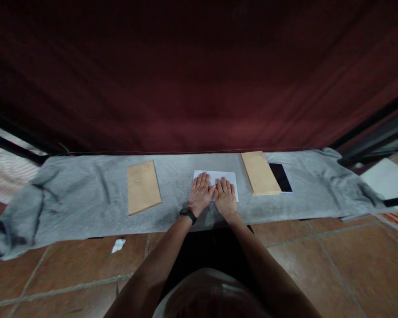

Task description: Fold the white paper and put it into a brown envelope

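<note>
A white sheet of paper [230, 177] lies in front of me on a grey cloth, and both my hands rest flat on it. My left hand [200, 194], with a black watch [188, 215] at its wrist, covers the left part of the sheet with fingers stretched forward. Close beside it, my right hand [225, 196] presses on the right part, palm down and fingers extended. The thumbs nearly meet over the middle. Much of the paper is hidden beneath the hands, so I cannot tell whether it is folded.
On the left lies a brown envelope [143, 187] with a reddish mark. A stack of brown envelopes [260, 173] lies on the right, partly over a dark phone [281, 177]. The grey cloth [82, 194] ends at a dark red curtain [199, 110]. Crumpled white tissue [118, 245] is on the tiles.
</note>
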`<state>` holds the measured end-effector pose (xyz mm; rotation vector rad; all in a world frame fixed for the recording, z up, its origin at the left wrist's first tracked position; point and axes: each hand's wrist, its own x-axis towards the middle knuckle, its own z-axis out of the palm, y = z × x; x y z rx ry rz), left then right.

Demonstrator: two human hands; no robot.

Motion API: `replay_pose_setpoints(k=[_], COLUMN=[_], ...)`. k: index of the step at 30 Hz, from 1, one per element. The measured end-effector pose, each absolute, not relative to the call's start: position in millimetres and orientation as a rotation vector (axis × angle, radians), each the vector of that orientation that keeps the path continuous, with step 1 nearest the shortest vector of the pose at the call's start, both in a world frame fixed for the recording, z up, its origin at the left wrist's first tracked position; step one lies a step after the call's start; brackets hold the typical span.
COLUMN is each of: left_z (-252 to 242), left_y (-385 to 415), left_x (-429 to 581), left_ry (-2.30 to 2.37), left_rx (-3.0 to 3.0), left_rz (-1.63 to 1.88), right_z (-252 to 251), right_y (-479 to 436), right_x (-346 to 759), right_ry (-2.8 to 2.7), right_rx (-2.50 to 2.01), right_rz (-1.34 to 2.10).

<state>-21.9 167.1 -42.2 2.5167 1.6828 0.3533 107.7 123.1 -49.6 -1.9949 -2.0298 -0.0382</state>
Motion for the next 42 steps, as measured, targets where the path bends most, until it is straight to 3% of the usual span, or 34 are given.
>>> replay_pose_setpoints(k=[17,26,42], left_z=[-37.1,-31.7,-28.8], left_y=[150.5,137.3,131.3], left_x=[-56.5,-7.7,-20.9], left_ry=[1.999,1.334,1.336], left_rx=[2.365,2.697,2.714], left_rz=[0.372,0.356,0.204], right_z=[-61.4,-59.2,-43.3], right_y=[104.6,105.8,135.0], right_x=[152.1,151.7,135.5], right_ry=[-1.877,-1.889,-1.995], right_rx=[-2.08,-2.083,-1.951], right_rz=[-0.114,-0.1,0.087])
